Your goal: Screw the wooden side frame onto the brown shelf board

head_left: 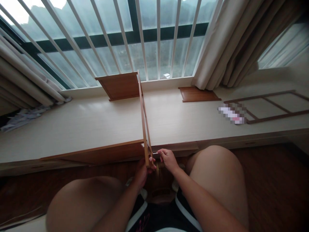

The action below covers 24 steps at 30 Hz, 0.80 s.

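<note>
Grips an upright wooden frame [143, 132], pinches a slim metal rod [155, 153]

Curls the left hand [143, 171] closed around the frame's near end, at the front edge of the white ledge [103, 122], with some fingers hidden. Pinches the rod with closed fingertips of the right hand [168, 158], toward that same end. Shows two brown panels [120, 85] left of the frame.

We see an upright brown wooden frame [143, 122] across a pale ledge [96, 122], two panels [120, 86] meeting its left, a slim metal tool [155, 153] at its near end.
</note>
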Each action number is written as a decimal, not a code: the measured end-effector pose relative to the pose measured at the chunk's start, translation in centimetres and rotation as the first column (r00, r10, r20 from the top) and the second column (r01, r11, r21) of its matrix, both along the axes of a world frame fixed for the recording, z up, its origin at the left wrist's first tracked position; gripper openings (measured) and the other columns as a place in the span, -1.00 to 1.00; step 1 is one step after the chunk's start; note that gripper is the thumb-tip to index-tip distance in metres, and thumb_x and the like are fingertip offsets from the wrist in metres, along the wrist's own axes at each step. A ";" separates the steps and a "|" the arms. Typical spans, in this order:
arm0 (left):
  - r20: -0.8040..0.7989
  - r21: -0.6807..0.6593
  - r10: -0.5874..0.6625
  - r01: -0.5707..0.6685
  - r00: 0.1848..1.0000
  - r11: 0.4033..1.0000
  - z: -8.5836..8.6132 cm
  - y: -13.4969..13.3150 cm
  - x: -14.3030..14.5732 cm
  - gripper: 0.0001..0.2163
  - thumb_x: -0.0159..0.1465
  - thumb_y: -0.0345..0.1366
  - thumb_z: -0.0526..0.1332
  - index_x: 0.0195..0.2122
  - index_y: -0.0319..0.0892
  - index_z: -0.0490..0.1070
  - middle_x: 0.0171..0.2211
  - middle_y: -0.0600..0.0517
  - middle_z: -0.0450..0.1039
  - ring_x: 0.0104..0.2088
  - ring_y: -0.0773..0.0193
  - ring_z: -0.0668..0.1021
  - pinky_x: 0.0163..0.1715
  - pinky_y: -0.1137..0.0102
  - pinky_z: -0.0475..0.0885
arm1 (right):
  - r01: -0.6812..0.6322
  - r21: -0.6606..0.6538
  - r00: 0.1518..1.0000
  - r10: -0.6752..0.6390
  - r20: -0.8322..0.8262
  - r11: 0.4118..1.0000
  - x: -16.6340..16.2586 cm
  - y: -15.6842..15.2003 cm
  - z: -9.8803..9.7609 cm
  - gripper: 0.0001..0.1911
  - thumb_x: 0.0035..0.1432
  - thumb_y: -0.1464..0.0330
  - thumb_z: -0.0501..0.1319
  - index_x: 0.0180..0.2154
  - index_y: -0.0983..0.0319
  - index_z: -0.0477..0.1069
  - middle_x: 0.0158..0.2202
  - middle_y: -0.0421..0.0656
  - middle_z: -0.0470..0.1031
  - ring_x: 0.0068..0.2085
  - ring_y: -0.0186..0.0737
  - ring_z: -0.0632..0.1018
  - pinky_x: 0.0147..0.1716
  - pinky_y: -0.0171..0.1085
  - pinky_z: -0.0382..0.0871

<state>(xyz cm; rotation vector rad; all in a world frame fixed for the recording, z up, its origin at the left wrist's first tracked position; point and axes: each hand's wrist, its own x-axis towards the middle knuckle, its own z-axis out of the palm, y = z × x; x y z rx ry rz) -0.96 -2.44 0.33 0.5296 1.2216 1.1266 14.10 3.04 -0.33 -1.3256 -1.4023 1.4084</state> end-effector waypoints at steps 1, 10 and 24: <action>0.006 0.007 -0.003 0.003 1.000 1.000 0.2 0.0 0.0 -0.61 0.10 -0.06 0.32 -0.16 -0.22 0.40 -0.33 -0.01 0.51 -0.55 0.37 0.54 -0.71 0.56 0.15 | -0.004 -0.005 1.000 0.004 0.001 1.000 -0.1 -0.1 0.0 -0.50 0.19 -0.01 0.09 -0.46 0.27 0.47 -0.73 -0.27 0.27 -0.64 -0.36 0.27 -0.57 -0.35 0.09; -0.011 0.035 -0.002 0.003 1.000 0.999 0.4 -0.2 0.0 -0.64 0.11 -0.08 0.33 -0.19 -0.24 0.41 -0.34 -0.02 0.52 -0.55 0.39 0.53 -0.70 0.57 0.16 | 0.000 -0.139 0.999 -0.008 -0.051 0.990 -1.3 0.4 -0.6 -0.39 0.17 -0.14 -0.05 -0.64 0.20 0.13 -0.74 -0.29 0.14 -0.68 -0.41 0.18 -0.64 -0.35 0.01; -0.002 0.014 0.021 -0.021 1.000 1.000 -0.2 -0.1 0.1 -0.65 0.10 -0.10 0.33 -0.21 -0.24 0.40 -0.35 0.00 0.51 -0.57 0.37 0.55 -0.72 0.57 0.11 | 0.005 -0.095 1.000 -0.007 -0.011 0.995 -0.9 0.2 0.8 -0.60 0.25 0.13 -0.02 -0.57 0.20 0.15 -0.68 -0.30 0.21 -0.60 -0.37 0.26 -0.53 -0.33 0.12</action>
